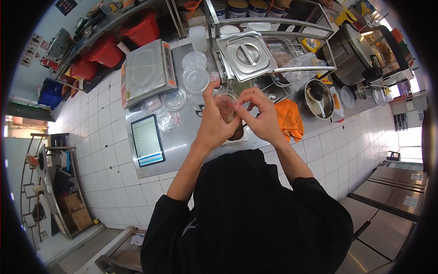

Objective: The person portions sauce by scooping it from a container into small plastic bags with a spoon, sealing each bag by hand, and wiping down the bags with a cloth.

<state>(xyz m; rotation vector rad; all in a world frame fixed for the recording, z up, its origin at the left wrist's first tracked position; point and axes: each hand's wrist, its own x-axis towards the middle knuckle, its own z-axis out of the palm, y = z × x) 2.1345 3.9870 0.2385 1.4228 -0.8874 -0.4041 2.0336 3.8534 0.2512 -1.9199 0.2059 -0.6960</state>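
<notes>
My left hand (212, 122) is wrapped round a clear plastic cup (225, 103) with brownish-red contents, above the steel counter. At the cup's right rim, my right hand (261, 117) has thumb and fingers pinched together. Whatever lies between those fingertips is too small to make out. Partly hidden under my hands is a steel container (237, 135) with dark contents. Just left of the cup lie clear round plastic tubs (196, 79) and a clear lid (174, 98). An orange cloth (289, 120) lies close to my right wrist.
A platform scale (149, 73) and a tablet (148, 140) occupy the counter's left. Behind the cup sits a lidded steel pan (247, 55) beneath a metal rack. To the right are a steel bowl (314, 109) with a ladle and a large cooker (349, 52).
</notes>
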